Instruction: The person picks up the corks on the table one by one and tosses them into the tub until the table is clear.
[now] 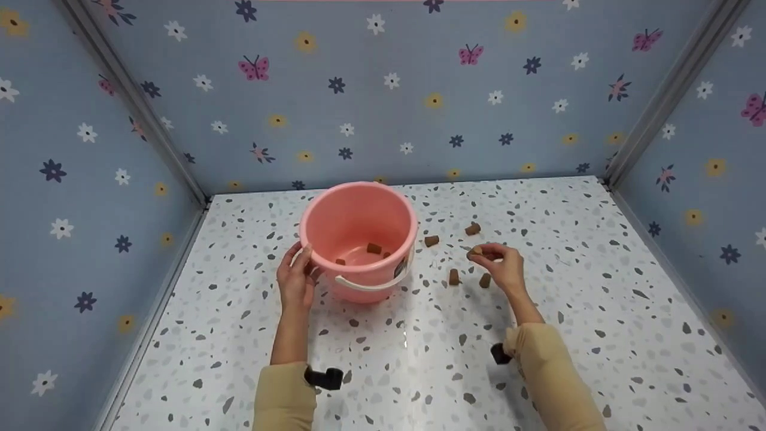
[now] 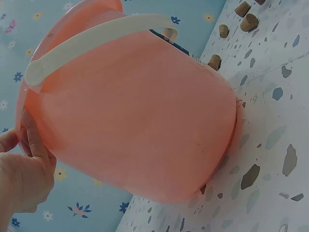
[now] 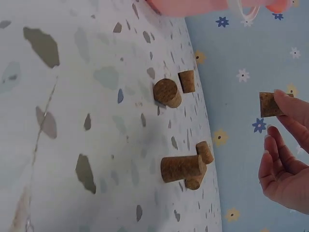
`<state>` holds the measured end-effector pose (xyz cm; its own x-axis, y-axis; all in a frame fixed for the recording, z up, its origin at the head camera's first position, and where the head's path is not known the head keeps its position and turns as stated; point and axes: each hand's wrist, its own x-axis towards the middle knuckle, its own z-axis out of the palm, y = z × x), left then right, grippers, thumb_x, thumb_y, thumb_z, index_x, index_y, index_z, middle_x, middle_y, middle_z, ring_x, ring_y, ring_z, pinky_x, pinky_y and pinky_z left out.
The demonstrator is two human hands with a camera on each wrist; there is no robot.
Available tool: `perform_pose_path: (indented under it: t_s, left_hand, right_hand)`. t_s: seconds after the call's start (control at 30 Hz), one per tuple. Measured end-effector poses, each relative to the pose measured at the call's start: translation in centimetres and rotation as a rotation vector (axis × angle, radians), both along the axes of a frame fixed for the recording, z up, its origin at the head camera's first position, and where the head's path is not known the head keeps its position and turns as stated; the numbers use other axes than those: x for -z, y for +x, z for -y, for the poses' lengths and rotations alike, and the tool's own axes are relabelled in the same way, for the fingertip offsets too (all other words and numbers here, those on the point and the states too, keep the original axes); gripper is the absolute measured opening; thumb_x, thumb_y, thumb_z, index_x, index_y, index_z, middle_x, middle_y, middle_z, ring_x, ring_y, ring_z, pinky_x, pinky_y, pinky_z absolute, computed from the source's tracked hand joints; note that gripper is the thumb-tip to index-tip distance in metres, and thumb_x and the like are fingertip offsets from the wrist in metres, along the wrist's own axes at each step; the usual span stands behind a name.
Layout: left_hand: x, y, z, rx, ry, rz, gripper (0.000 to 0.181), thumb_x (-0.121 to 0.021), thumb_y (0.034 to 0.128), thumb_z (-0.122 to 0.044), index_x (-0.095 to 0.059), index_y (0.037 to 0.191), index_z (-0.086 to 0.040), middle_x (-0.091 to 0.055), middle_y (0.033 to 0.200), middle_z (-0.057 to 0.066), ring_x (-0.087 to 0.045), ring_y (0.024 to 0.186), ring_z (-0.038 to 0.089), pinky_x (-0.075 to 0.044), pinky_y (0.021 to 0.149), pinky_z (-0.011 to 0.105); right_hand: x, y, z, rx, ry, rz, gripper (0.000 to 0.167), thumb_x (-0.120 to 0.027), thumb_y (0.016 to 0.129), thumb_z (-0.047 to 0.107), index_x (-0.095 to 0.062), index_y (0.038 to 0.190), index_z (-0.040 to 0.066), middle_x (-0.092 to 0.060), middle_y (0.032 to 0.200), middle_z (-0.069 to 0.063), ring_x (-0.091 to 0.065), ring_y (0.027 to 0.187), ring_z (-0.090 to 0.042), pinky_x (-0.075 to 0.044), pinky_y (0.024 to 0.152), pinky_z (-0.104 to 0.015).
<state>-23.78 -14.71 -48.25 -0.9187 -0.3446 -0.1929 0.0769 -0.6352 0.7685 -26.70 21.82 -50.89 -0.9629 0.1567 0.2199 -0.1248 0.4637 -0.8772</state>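
Note:
A pink bucket [image 1: 365, 278] with a white handle [image 1: 374, 286] stands upright on the speckled surface. My left hand [image 1: 294, 281] grips its rim on the left side, also seen in the left wrist view, where the hand [image 2: 29, 179] is at the rim's edge. Inside the bucket lie a brown cork [image 1: 374, 248] and parts of others. Right of the bucket, my right hand [image 1: 505, 266] pinches a cork [image 3: 270, 104] between thumb and fingertips, above the surface. Several loose corks lie around it, among them one cork [image 1: 454, 277] and another [image 1: 431, 240].
A blue flowered panel [image 1: 383, 108] rises behind the speckled surface [image 1: 419, 371], with similar panels at left [image 1: 78, 209] and right [image 1: 706, 179]. Black wrist mounts [image 1: 326, 378] sit at both sleeves.

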Motion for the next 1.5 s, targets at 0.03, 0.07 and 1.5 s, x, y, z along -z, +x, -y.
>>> perform_pose_path:
  t_s: [0.03,0.07,1.5]
  left_hand:
    - [0.0,0.0,0.0,0.002,-0.002,0.003,0.034,-0.063,0.0828,-0.012,-0.049,0.114,-0.005,-0.059,0.089,0.008,-0.058,0.075,0.017,-0.052,0.062,0.024]
    - [-0.1,0.1,0.0,0.000,-0.004,0.005,0.034,-0.063,0.0825,-0.012,-0.050,0.113,-0.005,-0.059,0.090,0.008,-0.058,0.075,0.017,-0.052,0.063,0.025]
    - [-0.2,0.1,0.1,0.006,-0.002,-0.005,0.033,-0.062,0.0829,-0.010,-0.049,0.113,-0.004,-0.059,0.083,0.007,-0.057,0.073,0.017,-0.052,0.062,0.025]
  right_hand:
    - [-0.3,0.0,0.3,-0.008,-0.006,-0.006,0.024,-0.074,0.071,0.015,-0.068,0.091,0.002,-0.064,0.081,-0.009,-0.054,0.071,-0.015,-0.042,0.060,-0.019]
    - [-0.5,-0.1,0.6,-0.016,-0.011,-0.013,0.024,-0.074,0.071,0.015,-0.068,0.091,0.002,-0.064,0.081,-0.009,-0.053,0.070,-0.015,-0.042,0.060,-0.019]
    - [-9.6,-1.1,12.8,-0.352,-0.104,-0.226,0.020,-0.072,0.074,0.013,-0.067,0.089,0.002,-0.066,0.081,-0.008,-0.057,0.069,-0.019,-0.047,0.063,-0.034]
